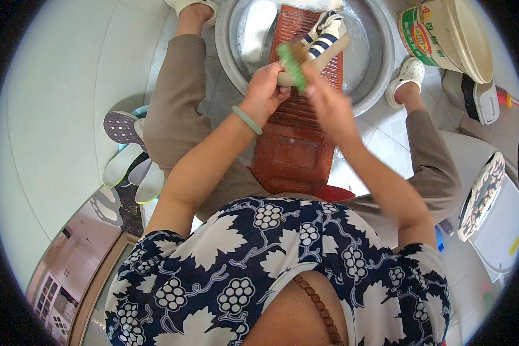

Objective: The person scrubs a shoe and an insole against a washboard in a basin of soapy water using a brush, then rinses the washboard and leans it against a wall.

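Note:
My left hand grips one end of a white canvas sneaker with navy stripes and a tan sole. The sneaker lies slantwise over a ribbed red-brown washboard, laces toward the far side. In my right hand is a green-backed scrubbing brush, blurred and held against or just over the near part of the shoe, partly hiding it. The washboard leans from between my legs into a wide metal basin with sudsy water. A white shoe-shaped piece, possibly an insole, lies in the basin's left side.
At left, an upturned shoe and several insoles rest around a light-blue container. A white plastic bucket stands beyond my right foot. Further right is a floral-padded seat. Tiled floor surrounds the basin.

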Motion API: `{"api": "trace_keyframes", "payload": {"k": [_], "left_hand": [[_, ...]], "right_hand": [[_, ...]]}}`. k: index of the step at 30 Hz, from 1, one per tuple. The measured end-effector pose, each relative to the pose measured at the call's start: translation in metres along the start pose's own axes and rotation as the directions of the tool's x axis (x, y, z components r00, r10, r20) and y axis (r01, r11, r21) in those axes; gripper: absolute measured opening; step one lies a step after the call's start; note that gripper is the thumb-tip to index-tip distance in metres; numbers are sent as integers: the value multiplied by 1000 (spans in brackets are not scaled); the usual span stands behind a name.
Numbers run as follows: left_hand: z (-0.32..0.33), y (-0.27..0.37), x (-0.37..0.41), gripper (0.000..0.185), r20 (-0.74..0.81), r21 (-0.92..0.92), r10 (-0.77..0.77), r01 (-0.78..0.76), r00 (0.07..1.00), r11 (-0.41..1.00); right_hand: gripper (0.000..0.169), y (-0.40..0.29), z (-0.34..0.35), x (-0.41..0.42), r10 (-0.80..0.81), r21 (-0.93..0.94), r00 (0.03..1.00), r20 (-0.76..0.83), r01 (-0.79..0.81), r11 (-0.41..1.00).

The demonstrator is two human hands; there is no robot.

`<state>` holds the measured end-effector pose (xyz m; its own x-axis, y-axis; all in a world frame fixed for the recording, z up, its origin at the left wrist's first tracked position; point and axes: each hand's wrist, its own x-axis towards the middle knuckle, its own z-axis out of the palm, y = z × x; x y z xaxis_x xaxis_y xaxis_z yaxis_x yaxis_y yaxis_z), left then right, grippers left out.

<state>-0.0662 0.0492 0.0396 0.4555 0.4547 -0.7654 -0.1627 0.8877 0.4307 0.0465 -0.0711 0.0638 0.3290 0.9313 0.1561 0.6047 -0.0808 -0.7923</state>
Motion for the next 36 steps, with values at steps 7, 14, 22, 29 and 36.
{"api": "trace_keyframes", "payload": {"k": [7,14,22,29,36], "left_hand": [[-21,1,25,25,188,-183,-131,165,973,969],[-29,8,26,23,260,-298,-206,282,943,912],[-16,7,15,33,105,-212,-189,207,976,955],[-15,7,15,31,132,-190,-148,172,980,967],[-12,7,16,28,138,-108,-136,151,981,983]], "right_hand": [[42,50,-10,54,15,-47,996,-87,-19,999],[41,147,-68,87,385,-414,920,-77,-380,827],[39,241,-5,61,464,-230,882,-81,-469,852],[37,70,-40,66,131,140,990,54,-137,981],[39,163,-54,155,316,-601,937,146,-170,781]]}}
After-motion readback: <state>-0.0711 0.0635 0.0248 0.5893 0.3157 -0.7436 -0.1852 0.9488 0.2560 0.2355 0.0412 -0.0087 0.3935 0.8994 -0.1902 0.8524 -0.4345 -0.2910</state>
